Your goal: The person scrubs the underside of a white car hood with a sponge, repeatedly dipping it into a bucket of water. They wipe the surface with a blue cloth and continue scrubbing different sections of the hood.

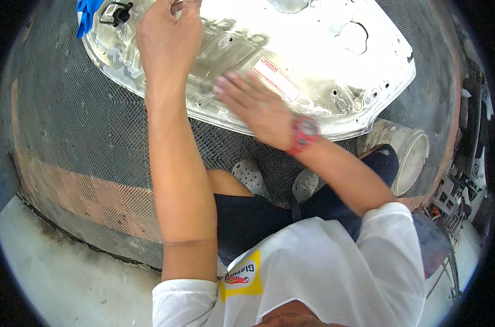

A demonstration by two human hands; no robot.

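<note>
A white and bare-metal car body panel [318,60] lies across the upper part of the head view, with cutouts, small holes and a red-and-white sticker [277,78]. My right hand [258,106] is flat over the panel's near part, fingers stretched out and smeared by motion, beside the sticker; I see nothing in it. My left hand [171,41] is above the panel's left part. Its fingers curl together at the upper picture edge, which cuts off their tips, so what they hold, if anything, is hidden.
Blue material [89,13] and a black fitting [119,13] are at the panel's left end. A whitish bucket [413,161] lies tipped by my right knee. Dark ribbed mats [95,141] cover the floor, with metal parts [451,196] along the right side.
</note>
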